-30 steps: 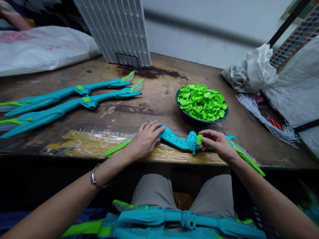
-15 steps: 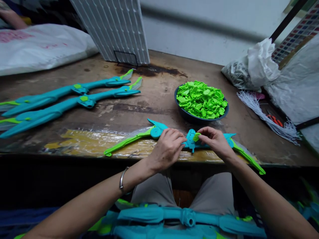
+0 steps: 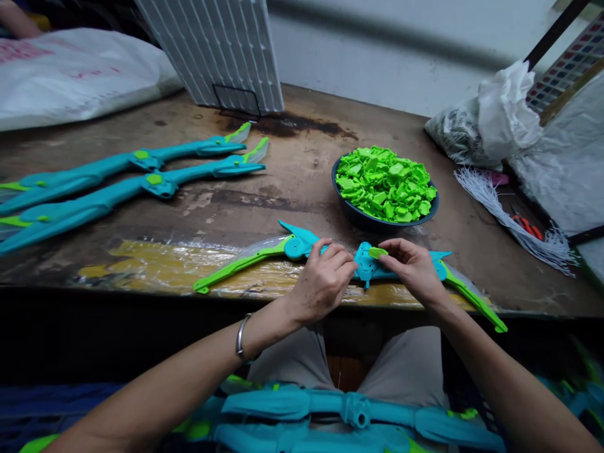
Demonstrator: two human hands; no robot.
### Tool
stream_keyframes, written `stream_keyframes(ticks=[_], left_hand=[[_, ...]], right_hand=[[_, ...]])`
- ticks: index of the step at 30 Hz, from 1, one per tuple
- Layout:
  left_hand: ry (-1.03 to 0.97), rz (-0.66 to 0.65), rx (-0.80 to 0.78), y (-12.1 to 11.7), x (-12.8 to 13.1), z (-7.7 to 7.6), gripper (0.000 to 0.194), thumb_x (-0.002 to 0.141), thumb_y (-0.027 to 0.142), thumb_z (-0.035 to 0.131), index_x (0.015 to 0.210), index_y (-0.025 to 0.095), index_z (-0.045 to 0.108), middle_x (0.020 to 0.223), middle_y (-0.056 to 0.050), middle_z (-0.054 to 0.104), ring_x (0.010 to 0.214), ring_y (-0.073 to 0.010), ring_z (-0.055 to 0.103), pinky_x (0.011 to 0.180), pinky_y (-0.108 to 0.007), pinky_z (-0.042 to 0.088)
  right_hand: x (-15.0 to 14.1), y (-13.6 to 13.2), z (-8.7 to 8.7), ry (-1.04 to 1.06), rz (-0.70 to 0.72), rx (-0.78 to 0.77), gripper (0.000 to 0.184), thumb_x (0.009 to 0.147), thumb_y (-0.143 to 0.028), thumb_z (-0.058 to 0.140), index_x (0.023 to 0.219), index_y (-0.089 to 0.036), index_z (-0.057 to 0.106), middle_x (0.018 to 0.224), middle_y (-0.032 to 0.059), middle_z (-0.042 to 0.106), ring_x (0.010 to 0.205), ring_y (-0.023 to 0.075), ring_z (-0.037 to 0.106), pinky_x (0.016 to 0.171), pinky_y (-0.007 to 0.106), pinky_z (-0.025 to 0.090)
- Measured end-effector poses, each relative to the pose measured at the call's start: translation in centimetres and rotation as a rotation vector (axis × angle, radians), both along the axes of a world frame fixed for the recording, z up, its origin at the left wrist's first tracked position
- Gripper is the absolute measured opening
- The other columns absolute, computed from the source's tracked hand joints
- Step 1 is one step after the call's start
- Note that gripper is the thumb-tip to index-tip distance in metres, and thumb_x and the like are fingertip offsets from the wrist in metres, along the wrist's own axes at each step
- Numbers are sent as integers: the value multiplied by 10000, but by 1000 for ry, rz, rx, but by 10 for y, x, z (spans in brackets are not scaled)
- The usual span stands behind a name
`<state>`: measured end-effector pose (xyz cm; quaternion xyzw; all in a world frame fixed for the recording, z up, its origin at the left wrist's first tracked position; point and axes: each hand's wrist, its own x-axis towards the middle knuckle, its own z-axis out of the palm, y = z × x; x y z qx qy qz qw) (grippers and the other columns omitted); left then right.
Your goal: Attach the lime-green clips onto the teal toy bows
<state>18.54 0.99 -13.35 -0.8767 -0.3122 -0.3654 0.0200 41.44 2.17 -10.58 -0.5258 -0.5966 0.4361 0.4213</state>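
Note:
A teal and green toy bow [image 3: 292,246] lies along the table's front edge. My left hand [image 3: 322,282] grips its teal shaft just left of the middle hub. My right hand [image 3: 414,270] pinches a small green plastic piece [image 3: 377,253] and holds it on top of the hub. A dark bowl [image 3: 358,217] heaped with several such green pieces [image 3: 385,184] stands just behind my hands.
Two finished teal bows [image 3: 117,165] [image 3: 113,200] lie on the left of the worn table [image 3: 292,170]. A white ribbed panel [image 3: 217,50] stands at the back. White bags [image 3: 491,126], white strings [image 3: 509,217] and red-handled scissors [image 3: 523,223] are on the right. More bows [image 3: 353,415] rest on my lap.
My left hand slid right along the bow's shaft to just beside the hub. My right hand stays at the hub and has tilted the green piece flatter onto it.

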Motion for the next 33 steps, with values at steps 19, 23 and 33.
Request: stream_keyframes(ticks=[19,23,33], left_hand=[[120,32,49,-4,15,-18,299,1056,79,377,1082,93,675,1102,-128,669,1027,-256,609,1113,-504,370],[96,16,56,-5,14,-25,316,1048,78,378,1167,53,670,1167,-171,654,1096,-285,590,1021,-478,476],[9,-12,-28,-5,12,-30,332,1067,101,383,1230,73,670,1225,-181,636,1169,-292,568,1006,-478,529]], right_hand=[[-2,-4,7,-455,134,300,357,923,-307,569,1228,-201,722,926,67,669,783,204,626,710,330,503],[-11,-3,4,-161,33,107,289,839,-430,705,1012,-209,775,931,55,735,830,223,665,770,344,538],[-6,11,-10,-247,-120,127,269,775,-474,731,820,-215,791,819,59,735,859,264,648,862,421,492]])
